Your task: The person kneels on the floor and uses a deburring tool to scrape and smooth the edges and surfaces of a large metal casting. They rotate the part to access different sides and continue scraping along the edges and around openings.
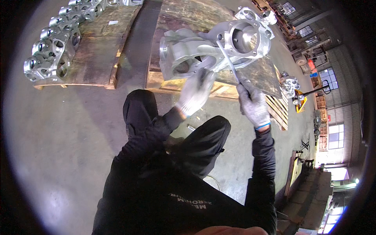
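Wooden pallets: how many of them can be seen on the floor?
2. One pallet lies at upper left with a row of castings on its edge. The other pallet is in front of the person, under the big casting. More may be hidden.

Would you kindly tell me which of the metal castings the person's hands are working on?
The large casting on the nearer wooden pallet: the left hand rests on it and the right hand holds a thin tool against it. The row of castings lies untouched.

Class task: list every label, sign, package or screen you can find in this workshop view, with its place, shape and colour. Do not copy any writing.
Paper label: small white rectangle lying on the left wooden pallet.
Printed lettering: white, on the person's black top, lower centre.
No packages or screens show.
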A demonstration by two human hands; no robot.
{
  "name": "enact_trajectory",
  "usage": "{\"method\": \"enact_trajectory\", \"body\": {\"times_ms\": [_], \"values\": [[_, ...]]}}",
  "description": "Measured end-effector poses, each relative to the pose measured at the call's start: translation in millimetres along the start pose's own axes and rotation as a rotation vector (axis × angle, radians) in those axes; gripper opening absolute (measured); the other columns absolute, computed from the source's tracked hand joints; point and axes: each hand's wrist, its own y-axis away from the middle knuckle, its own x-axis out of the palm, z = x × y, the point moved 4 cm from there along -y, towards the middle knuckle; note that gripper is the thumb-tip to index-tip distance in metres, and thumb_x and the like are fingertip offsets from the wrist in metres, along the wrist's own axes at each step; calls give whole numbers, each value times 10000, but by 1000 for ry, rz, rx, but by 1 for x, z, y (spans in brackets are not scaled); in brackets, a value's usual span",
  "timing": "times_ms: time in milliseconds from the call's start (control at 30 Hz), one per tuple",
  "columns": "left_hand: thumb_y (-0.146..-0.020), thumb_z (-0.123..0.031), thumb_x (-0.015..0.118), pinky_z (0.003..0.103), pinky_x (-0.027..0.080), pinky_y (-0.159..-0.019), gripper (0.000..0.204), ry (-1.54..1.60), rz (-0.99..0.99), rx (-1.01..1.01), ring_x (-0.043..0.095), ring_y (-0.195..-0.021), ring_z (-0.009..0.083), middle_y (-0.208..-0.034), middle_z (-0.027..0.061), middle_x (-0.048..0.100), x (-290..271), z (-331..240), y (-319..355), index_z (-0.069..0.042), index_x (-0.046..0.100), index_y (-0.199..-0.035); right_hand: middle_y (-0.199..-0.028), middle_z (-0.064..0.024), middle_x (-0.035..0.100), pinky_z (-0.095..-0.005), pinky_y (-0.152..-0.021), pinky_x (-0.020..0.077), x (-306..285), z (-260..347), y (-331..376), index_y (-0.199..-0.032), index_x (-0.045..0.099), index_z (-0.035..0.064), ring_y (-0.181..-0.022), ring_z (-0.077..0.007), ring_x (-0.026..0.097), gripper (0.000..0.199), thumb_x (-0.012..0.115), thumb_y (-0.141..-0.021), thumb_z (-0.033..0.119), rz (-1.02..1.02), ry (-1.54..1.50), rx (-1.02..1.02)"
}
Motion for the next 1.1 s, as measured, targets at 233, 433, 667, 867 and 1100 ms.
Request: {"method": "enact_trajectory", "body": {"times_ms": [233,433,667,867,1100], "values": [[-1107,-502,463,336,476,-595,575,334,106,-372,624,-678,138,-722,39,657,65,5,-75,-12,687,-905,-667,28,531,-245,-424,458,-48,37,-12,-1514,562,126,-465,-57,520,457,557,-1092,302,346,-32,243],[-1110,-456,361,492,518,-640,659,194,-47,-312,704,-677,385,-647,185,682,87,-7,-93,20,687,-790,-694,-42,641,-288,-441,474,-70,35,-43,-1450,625,120,-444,-89,555,434,570,-1081,342,394,291,193],[-1092,-379,375,532,510,-652,608,151,-127,-269,693,-691,454,-657,246,676,71,-19,-92,32,705,-788,-851,-96,706,-327,-612,556,-76,70,-45,-1448,619,113,-613,-115,640,417,552,-1067,268,464,324,161],[-1094,-270,390,533,526,-653,474,-153,-86,14,680,-690,442,-692,254,667,77,-27,-96,77,664,-923,-885,-79,702,-311,-619,531,-73,76,-46,-1441,629,99,-620,-111,630,438,567,-1059,304,396,529,-123],[-1099,-383,363,556,504,-656,610,7,-153,-124,684,-702,464,-705,285,666,79,-18,-92,59,691,-835,-1048,-152,758,-336,-706,551,-74,72,-41,-1483,594,148,-696,-144,657,435,557,-1062,253,453,381,240]]}}
